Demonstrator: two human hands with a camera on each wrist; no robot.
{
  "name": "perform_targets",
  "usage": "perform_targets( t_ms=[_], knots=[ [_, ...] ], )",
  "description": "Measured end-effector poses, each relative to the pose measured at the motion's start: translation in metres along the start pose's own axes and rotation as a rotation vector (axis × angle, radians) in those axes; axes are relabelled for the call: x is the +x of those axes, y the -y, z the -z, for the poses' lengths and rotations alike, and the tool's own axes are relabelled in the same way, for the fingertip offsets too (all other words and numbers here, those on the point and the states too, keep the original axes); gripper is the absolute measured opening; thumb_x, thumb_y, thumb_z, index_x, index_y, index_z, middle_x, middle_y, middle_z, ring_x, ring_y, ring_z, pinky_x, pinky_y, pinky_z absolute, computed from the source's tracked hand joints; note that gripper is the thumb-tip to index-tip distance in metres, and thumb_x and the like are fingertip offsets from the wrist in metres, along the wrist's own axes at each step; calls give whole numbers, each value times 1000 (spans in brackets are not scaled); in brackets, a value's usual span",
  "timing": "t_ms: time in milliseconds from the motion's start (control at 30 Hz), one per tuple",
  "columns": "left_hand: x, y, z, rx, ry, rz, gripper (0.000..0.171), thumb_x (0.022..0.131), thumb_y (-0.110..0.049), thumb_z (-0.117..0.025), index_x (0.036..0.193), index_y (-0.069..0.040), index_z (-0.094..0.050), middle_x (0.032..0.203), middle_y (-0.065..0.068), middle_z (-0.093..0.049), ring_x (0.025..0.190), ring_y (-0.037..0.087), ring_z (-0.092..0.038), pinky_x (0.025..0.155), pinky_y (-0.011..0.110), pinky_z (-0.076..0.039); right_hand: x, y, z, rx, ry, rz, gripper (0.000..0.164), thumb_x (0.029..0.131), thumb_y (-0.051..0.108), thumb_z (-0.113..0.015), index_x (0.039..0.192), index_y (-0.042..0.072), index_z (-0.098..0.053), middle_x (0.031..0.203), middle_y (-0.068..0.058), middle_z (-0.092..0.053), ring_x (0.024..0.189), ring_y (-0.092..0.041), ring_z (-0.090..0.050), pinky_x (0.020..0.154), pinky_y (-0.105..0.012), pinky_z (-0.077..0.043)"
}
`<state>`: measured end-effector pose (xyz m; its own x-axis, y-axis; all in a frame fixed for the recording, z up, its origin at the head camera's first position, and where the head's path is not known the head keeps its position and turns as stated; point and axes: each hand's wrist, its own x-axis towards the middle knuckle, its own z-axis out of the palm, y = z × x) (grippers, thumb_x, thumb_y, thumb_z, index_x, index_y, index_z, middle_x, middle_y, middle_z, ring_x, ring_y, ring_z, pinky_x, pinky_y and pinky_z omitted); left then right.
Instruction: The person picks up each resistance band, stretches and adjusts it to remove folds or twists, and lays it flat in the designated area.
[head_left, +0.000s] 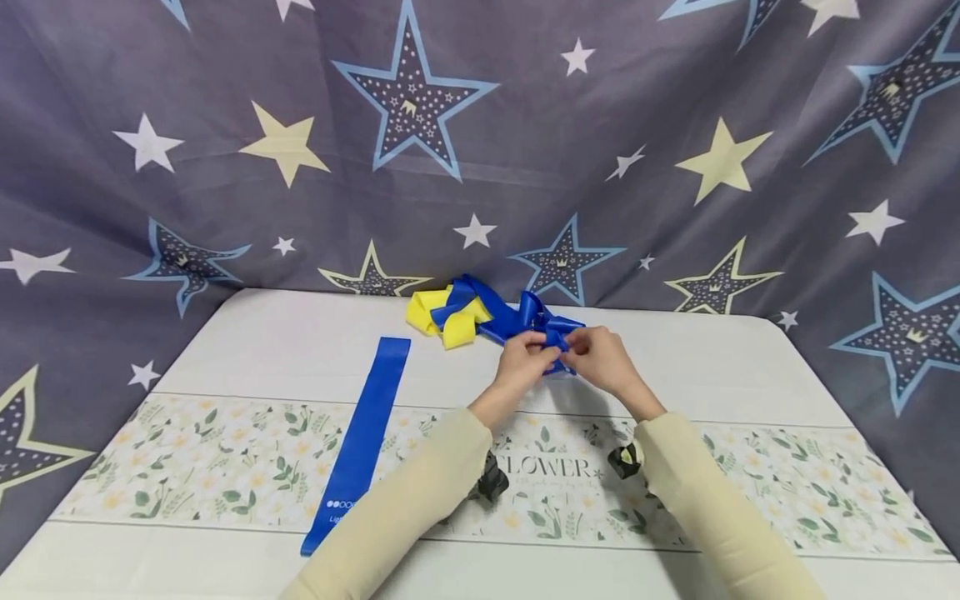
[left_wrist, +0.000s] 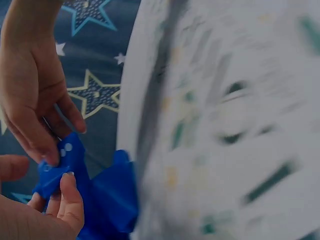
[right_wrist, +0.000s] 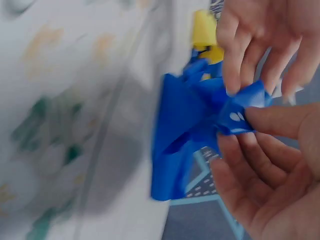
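Observation:
At the back of the table, a bunched blue resistance band (head_left: 528, 312) is between the two hands. My left hand (head_left: 517, 367) pinches it between thumb and fingers. From the other side, my right hand (head_left: 603, 362) pinches the same part, thumb on top. In the right wrist view, white printed marks show on the gripped blue fold (right_wrist: 245, 112), and wide loops of the band hang beside it. A yellow band (head_left: 459, 333) lies tangled with the blue at the left. Where the blue pieces join is hidden by folds and fingers.
Another blue resistance band (head_left: 367, 425) with printed lettering lies flat, left of the left forearm. The white table (head_left: 300, 350) carries a flowered runner strip (head_left: 247, 458). Behind the table hangs a grey curtain (head_left: 525, 167) with stars.

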<state>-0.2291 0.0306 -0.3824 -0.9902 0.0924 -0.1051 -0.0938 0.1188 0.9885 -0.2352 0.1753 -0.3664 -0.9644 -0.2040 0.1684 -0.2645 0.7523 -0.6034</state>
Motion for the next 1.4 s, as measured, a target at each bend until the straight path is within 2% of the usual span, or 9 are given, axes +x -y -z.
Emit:
perform_targets(
  t_ms=[233,333,467,600,767,900,1167,1300,1400],
  knots=[
    [19,-32,13,13,-81,-55,27,90,-6,-61,115,5,-62,104,20,-68,77,22,-67,66,24,-56,0,19,6,179,-100,-4,37,83,7,-69,115,-8,-60,93,-20,-67,82,-29,-65,71,-31,-53],
    [23,-47,18,21,-93,-74,27,90,-8,-62,114,5,-63,97,17,-68,66,14,-62,59,18,-52,-2,20,7,305,-138,-80,44,84,5,-68,124,-5,-54,98,-20,-65,81,-23,-63,71,-27,-53],
    [27,-66,23,6,-98,-105,27,90,-10,-63,113,5,-63,83,5,-61,61,7,-55,59,18,-51,-6,19,3,507,-163,-190,41,86,4,-64,124,-3,-51,92,-8,-61,72,-5,-59,65,-21,-54],
    [25,-82,29,-7,-78,-147,25,92,-14,-61,110,4,-64,78,0,-54,63,9,-53,56,17,-46,-11,17,-6,638,-116,-254,34,89,3,-57,122,-7,-53,89,-1,-62,70,-2,-60,68,-26,-56],
    [20,-100,36,14,-51,-197,23,94,-18,-59,106,1,-63,82,0,-53,62,8,-48,55,19,-45,-14,17,-17,755,-25,-284,36,95,7,-53,127,-8,-50,108,-17,-65,77,-4,-65,76,-29,-56],
    [16,-111,40,11,-30,-234,20,95,-17,-57,103,1,-62,83,0,-52,66,8,-49,58,19,-47,-14,20,-23,839,-19,-302,37,98,10,-50,131,-7,-47,122,-27,-58,82,-5,-66,77,-26,-56],
    [6,-133,53,29,-13,-289,15,95,-16,-56,98,-2,-62,79,-1,-51,65,10,-48,58,21,-46,-11,33,-26,914,-89,-351,35,95,4,-52,128,-4,-46,106,-9,-62,81,-5,-65,76,-25,-56],
    [0,-140,58,57,-1,-314,15,95,-16,-56,97,-2,-61,74,-1,-48,62,10,-46,58,22,-45,-9,43,-23,847,-219,-315,38,90,-1,-56,126,-4,-45,110,-11,-55,86,-7,-58,77,-21,-52],
    [-4,-144,60,78,9,-326,15,95,-16,-56,97,-2,-61,73,0,-47,62,11,-46,58,22,-45,-8,51,-17,738,-287,-216,41,89,0,-58,127,-4,-45,122,-18,-51,101,-18,-53,87,-26,-46]
  ],
)
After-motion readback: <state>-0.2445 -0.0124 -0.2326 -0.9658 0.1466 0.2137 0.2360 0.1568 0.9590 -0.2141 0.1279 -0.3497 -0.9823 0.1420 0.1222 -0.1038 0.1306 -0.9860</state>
